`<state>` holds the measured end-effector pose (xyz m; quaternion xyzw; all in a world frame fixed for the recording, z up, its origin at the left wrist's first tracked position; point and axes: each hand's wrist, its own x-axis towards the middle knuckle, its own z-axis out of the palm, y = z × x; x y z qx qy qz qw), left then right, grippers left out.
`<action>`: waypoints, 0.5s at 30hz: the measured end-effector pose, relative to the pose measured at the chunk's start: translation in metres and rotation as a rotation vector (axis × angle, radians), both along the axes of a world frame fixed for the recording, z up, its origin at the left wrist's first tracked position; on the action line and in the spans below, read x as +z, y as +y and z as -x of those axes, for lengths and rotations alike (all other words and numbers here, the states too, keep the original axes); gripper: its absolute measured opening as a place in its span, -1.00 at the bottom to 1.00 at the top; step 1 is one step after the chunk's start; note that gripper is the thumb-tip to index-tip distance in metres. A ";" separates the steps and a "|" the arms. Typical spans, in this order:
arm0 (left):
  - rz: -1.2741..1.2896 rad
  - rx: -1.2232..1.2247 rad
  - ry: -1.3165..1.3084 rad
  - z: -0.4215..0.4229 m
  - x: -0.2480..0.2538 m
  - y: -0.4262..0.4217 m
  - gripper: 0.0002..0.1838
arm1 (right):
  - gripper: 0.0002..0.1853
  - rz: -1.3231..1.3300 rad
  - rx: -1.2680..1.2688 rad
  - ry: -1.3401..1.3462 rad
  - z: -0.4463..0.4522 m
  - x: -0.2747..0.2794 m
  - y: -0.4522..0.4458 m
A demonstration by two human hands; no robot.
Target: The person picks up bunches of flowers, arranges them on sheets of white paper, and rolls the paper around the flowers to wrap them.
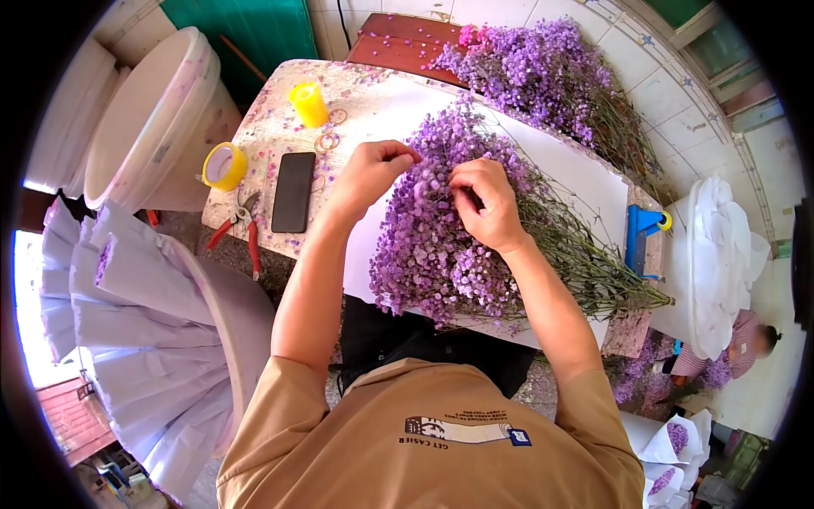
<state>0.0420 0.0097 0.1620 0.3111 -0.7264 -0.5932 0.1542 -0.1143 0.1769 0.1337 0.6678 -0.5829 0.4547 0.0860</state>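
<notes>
A large bunch of small purple flowers [432,246] lies on white paper [585,182] on the table, blossoms to the left and thin green stems to the right. At the upper edge of the blossoms, my left hand [379,174] is closed in a pinch on the flowers. My right hand [489,204] is curled shut over the middle of the bunch, its fingertips among the blossoms. Whatever lies exactly between the fingers of each hand is too small to make out. A short gap with flowers in it separates the two hands.
A black phone [292,192], red-handled pruning shears [243,222], yellow tape rolls [225,166] and a blue tape dispenser [642,237] lie around the bunch. More purple flowers [551,76] lie behind. Paper-wrapped bunches [144,314] fill a tub at left. Another person [739,348] is at far right.
</notes>
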 end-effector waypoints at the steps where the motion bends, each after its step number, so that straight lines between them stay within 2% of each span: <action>1: -0.002 -0.052 -0.009 0.002 -0.009 -0.003 -0.76 | -0.74 0.015 -0.019 -0.057 0.000 -0.002 0.000; 3: -0.006 -0.103 -0.016 0.003 -0.019 -0.005 -0.76 | -0.75 0.028 -0.037 -0.112 0.002 -0.011 0.000; 5: 0.038 -0.160 -0.028 0.001 -0.026 -0.005 -0.74 | -0.79 0.020 -0.043 -0.625 0.006 -0.026 0.000; 6: 0.016 -0.152 -0.017 0.000 -0.024 -0.003 -0.73 | -0.83 0.007 0.034 -0.866 0.008 -0.026 0.000; 10: 0.036 -0.126 -0.031 -0.002 -0.015 0.002 -0.74 | -0.83 0.010 0.081 -0.968 0.014 -0.018 -0.001; 12: 0.035 -0.058 0.112 0.003 -0.014 0.004 -0.75 | -0.83 -0.047 0.047 -0.978 0.013 -0.015 -0.002; 15: 0.109 0.000 0.073 0.010 -0.005 0.005 -0.75 | -0.86 -0.085 0.030 -1.046 0.016 -0.015 -0.004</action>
